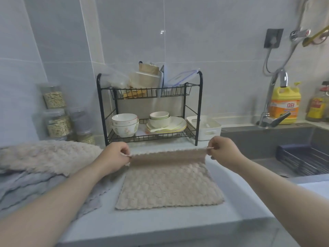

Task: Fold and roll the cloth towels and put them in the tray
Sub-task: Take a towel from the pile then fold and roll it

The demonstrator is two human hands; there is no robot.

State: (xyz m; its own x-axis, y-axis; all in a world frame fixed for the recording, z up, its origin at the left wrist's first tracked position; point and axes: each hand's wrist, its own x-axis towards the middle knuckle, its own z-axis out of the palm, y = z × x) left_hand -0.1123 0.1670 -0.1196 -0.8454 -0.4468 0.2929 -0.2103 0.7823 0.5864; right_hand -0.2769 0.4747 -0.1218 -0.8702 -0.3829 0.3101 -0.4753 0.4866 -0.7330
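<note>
The towel pile (pixel 35 157) runs off the frame's left edge, and the sink (pixel 267 138) off its right. A post of the rack (pixel 198 122) covers part of the white tray (pixel 211 130). The lifted edge of the beige towel (pixel 169 186) hides the counter behind it. The jars (pixel 57 120) at middle left are blurred, and the yellow bottle (pixel 284 106) has an unreadable label.

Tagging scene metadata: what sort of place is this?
Most likely a home kitchen. A black two-tier dish rack holds bowls and plates, a sink with a faucet sits to the right, and a yellow dish soap bottle stands behind it. The left hand and right hand pinch a beige towel.
</note>
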